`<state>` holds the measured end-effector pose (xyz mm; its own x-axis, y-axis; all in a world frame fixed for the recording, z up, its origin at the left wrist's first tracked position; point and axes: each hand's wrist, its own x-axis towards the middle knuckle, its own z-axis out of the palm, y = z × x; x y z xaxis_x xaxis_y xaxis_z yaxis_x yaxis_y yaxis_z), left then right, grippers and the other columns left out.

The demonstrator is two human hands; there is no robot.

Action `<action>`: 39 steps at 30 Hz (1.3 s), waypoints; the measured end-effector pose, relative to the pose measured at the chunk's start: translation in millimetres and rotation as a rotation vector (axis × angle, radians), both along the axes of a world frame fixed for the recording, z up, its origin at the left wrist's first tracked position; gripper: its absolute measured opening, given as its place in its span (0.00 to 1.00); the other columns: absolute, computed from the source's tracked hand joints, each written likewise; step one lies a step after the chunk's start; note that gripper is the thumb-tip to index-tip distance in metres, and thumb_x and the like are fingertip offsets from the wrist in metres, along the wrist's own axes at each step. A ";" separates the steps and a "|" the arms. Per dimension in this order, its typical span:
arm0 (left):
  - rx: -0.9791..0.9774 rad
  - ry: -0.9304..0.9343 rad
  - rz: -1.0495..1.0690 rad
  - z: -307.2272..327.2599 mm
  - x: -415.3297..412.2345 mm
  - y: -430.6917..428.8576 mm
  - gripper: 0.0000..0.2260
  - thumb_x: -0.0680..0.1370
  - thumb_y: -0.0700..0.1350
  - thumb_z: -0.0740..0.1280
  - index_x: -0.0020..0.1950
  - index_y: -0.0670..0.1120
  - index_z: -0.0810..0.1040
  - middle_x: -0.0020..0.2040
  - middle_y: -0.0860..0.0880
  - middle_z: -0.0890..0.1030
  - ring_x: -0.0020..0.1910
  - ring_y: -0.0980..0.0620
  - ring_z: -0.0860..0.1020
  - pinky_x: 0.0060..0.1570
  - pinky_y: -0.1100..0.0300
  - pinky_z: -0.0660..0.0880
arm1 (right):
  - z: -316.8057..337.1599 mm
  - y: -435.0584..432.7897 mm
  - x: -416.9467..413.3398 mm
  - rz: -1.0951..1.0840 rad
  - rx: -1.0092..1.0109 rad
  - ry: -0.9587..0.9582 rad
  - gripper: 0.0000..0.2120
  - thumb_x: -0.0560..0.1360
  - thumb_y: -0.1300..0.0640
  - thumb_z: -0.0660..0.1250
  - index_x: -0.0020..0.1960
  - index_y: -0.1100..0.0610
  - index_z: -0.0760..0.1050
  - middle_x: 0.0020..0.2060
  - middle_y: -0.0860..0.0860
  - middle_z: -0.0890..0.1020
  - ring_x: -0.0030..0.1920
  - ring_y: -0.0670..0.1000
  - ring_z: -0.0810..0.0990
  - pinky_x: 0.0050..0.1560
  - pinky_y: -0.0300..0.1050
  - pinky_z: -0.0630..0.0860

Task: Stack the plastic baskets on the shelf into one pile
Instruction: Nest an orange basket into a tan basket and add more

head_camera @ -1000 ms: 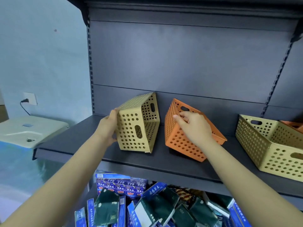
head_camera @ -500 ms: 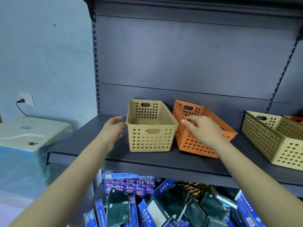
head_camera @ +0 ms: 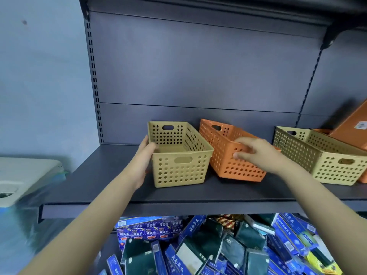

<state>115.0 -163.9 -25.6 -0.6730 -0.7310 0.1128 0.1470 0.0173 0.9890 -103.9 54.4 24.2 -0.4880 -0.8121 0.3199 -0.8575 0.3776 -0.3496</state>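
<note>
A yellow perforated basket [head_camera: 179,169] stands upright on the dark shelf [head_camera: 95,185]. My left hand [head_camera: 143,157] lies against its left wall, with the thumb hooked over the rim. Just to its right sits an orange basket [head_camera: 222,155], slightly tilted and nearly touching the yellow one. My right hand [head_camera: 253,153] grips the orange basket's near rim, fingers inside and thumb on the outer wall. A second yellow basket [head_camera: 325,167] stands further right. Behind it, another orange basket [head_camera: 351,128] leans up-ended at the frame edge.
An upper shelf [head_camera: 218,4] overhangs the baskets. Below the shelf lies a heap of blue and dark green boxes [head_camera: 198,245]. A white appliance [head_camera: 25,179] stands to the left, beside the shelf end.
The yellow basket went from tipped on its side to upright. My left hand let go, then came back against its left wall. My right hand slid to the orange basket's near rim.
</note>
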 end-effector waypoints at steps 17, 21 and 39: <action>0.183 0.094 -0.159 -13.2 -5.7 -11.1 0.22 0.80 0.61 0.55 0.73 0.58 0.70 0.66 0.52 0.79 0.64 0.50 0.76 0.70 0.47 0.65 | 102.6 -61.2 91.1 0.091 -0.235 0.318 0.22 0.74 0.50 0.70 0.67 0.50 0.73 0.59 0.52 0.80 0.61 0.55 0.74 0.64 0.56 0.68; 0.244 0.135 -0.234 -18.5 -4.4 -11.4 0.31 0.78 0.69 0.46 0.76 0.57 0.64 0.70 0.52 0.76 0.71 0.49 0.70 0.73 0.42 0.59 | 72.6 -84.1 115.5 0.147 -0.123 0.392 0.19 0.75 0.49 0.68 0.65 0.46 0.73 0.60 0.46 0.80 0.62 0.53 0.72 0.65 0.53 0.63; 0.285 0.184 -0.374 -16.2 5.8 -0.1 0.39 0.73 0.75 0.39 0.77 0.56 0.62 0.70 0.52 0.76 0.72 0.49 0.68 0.74 0.41 0.53 | 52.7 -92.8 131.3 0.229 -0.020 0.258 0.24 0.76 0.49 0.66 0.71 0.44 0.68 0.57 0.44 0.80 0.59 0.49 0.73 0.63 0.47 0.68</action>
<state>120.8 -164.0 -41.7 -0.8824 -0.4627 0.0856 0.2641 -0.3364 0.9039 27.4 -38.3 76.9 -0.1943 -0.8836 0.4261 -0.9804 0.1600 -0.1152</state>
